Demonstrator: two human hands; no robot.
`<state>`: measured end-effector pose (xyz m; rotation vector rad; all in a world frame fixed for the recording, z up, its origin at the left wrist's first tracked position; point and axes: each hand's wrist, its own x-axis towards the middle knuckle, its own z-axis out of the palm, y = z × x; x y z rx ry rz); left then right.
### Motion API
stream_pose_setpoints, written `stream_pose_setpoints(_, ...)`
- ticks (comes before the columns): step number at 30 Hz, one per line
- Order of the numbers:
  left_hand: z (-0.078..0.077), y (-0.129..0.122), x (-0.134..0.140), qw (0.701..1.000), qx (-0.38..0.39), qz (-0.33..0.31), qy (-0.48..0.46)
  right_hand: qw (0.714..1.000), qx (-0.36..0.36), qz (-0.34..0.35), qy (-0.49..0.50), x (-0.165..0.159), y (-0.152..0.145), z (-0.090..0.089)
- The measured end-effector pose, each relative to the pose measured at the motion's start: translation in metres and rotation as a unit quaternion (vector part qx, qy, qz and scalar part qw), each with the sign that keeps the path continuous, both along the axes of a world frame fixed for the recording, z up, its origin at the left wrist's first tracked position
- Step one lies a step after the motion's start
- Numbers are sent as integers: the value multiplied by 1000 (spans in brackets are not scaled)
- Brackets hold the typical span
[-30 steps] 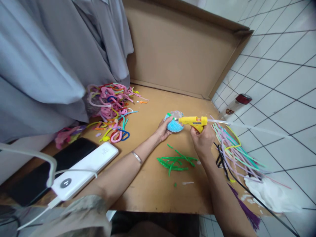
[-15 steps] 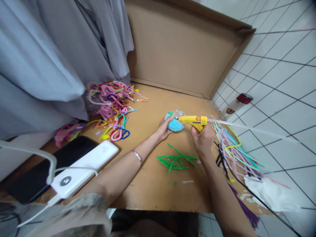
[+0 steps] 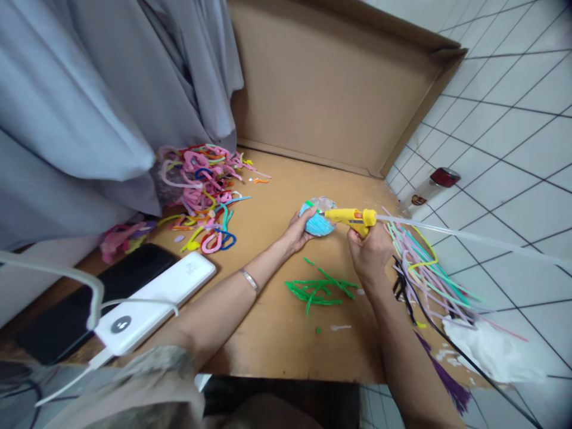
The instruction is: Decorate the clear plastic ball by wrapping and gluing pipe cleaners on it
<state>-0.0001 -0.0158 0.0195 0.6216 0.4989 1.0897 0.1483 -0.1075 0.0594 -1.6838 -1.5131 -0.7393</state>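
My left hand [image 3: 298, 231] is closed around a small rounded piece wrapped in light-blue pipe cleaner [image 3: 320, 225], with a bit of green and a clear part at its top. In my right hand [image 3: 372, 250] is a yellow hot glue gun [image 3: 351, 218], its nozzle pointing left at the top of the blue piece. Whether the tip touches it, I cannot tell. A long clear glue stick [image 3: 447, 231] juts from the back of the gun. Below the blue piece, several cut green pipe cleaner pieces [image 3: 317, 292] lie on the table.
Tangled pink and multicoloured pipe cleaners [image 3: 201, 179] are heaped at the left. Nearer lie a white power bank [image 3: 154, 304] and a black phone-like slab [image 3: 58, 322]. Pastel pipe cleaners [image 3: 435, 268], white tissue [image 3: 487, 345] and a red-lidded jar [image 3: 429, 190] are on the right. Cardboard [image 3: 313, 83] stands behind.
Both hands, the blue piece and the glue gun hold almost the same positions. The view has shifted very slightly.
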Motion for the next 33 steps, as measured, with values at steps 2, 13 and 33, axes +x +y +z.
stream_pose_setpoints(2, 0, 0, 0, 1000, 0, 0, 0, 1000, 7, -5, -4, 1, 0, 0)
stream_pose_setpoints(13, 2, 1, 0, 1000, -16, -2, 4, 999, -14, -7, 34, 1, 2, -2)
stream_pose_setpoints(33, -3, 3, -1, 1000, 1, -17, 10, 1000, 10, 3, 8, 3, 4, -4)
